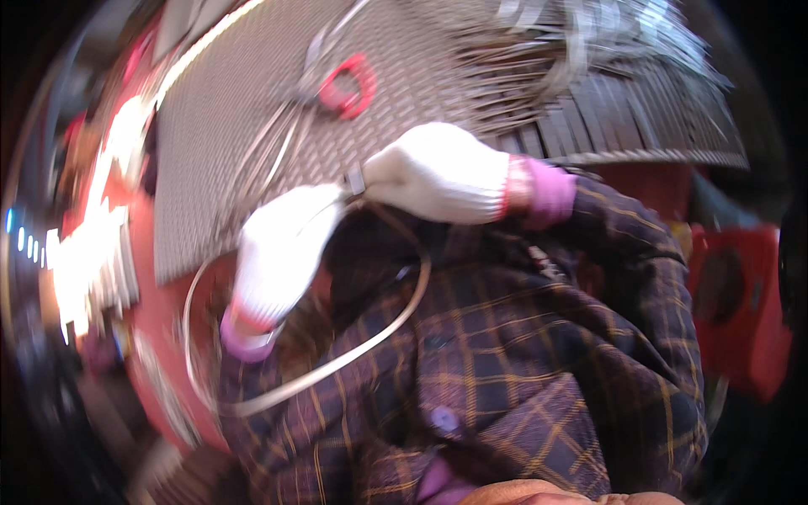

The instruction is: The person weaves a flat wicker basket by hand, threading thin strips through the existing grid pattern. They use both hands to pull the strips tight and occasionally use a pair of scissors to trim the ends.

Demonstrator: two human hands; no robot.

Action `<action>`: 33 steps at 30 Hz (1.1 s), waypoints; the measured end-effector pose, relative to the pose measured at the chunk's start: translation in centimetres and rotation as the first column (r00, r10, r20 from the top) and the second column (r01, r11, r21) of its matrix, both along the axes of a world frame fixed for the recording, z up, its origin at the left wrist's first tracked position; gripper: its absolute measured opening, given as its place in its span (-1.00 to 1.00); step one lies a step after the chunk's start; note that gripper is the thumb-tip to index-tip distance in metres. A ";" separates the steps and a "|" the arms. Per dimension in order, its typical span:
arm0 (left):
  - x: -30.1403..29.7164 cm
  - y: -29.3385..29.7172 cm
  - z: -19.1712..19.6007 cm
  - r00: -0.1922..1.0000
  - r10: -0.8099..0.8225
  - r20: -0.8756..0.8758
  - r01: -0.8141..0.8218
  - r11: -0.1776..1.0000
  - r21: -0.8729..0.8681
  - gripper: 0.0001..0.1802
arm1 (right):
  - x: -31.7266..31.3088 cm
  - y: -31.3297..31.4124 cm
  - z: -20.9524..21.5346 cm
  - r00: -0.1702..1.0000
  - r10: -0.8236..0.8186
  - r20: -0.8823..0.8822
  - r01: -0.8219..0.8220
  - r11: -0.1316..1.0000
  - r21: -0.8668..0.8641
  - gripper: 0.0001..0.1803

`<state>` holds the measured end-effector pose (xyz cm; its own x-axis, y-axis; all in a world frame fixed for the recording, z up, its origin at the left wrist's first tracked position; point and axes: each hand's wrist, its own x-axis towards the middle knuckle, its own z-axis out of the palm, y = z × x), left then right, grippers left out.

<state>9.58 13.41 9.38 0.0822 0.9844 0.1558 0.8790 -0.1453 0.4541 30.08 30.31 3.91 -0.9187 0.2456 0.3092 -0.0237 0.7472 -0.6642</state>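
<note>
Below the red-handled scissors (pixel 330 98), left hand (pixel 286 248) and right hand (pixel 438 172) both pinch a looped pale strip (pixel 341 362). Likely light, springy; grip its scissors-side stretch.

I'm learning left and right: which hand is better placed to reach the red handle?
Probably the right hand: it looks nearer the red handle than the left hand, though both seem busy holding the loop.

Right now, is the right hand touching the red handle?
Apart. Despite some blur, the head view shows a strip of woven mat between the right hand and the red handle.
</note>
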 end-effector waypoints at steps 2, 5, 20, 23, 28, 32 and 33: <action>-1.8 -1.1 -1.5 0.989 -0.109 -0.096 0.119 0.987 0.108 -0.82 | -1.5 -1.1 0.9 0.996 0.089 -0.001 -0.089 0.996 -0.026 -0.77; -6.6 -2.8 -0.9 0.953 -0.147 -0.266 0.182 0.977 0.111 -0.81 | -2.3 -1.2 2.4 0.952 -0.125 0.278 0.161 0.981 -0.112 -0.73; -5.2 -6.0 -5.7 0.967 -0.036 0.253 0.138 0.906 -0.400 -0.81 | -7.1 -5.3 2.3 0.994 0.060 0.090 -0.053 0.996 -0.071 -0.68; -2.5 -5.6 -7.8 0.745 0.032 0.666 0.061 0.992 -0.115 -0.81 | -12.7 -5.9 3.9 0.919 0.290 -0.268 -0.281 0.957 0.070 -0.79; -6.9 -4.5 -8.6 0.931 0.232 0.283 -0.213 0.972 -0.098 -0.80 | -14.4 -6.0 5.8 0.995 0.009 0.097 -0.009 1.000 0.008 -0.77; -10.3 -4.4 -8.0 0.944 0.331 -0.014 -0.329 0.934 -0.135 -0.79 | -12.3 -3.5 3.9 0.932 -0.148 0.331 0.163 0.986 -0.018 -0.75; -10.7 -4.1 -8.0 0.970 0.238 -0.043 -0.242 0.965 -0.100 -0.79 | -11.6 -3.1 2.5 0.970 -0.046 0.238 0.051 0.999 -0.015 -0.71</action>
<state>-1.15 9.32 1.39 -0.1553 0.9865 0.0528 0.8961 0.1181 0.4279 18.47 27.22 6.43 -0.9521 0.2956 0.0783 0.1721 0.7295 -0.6619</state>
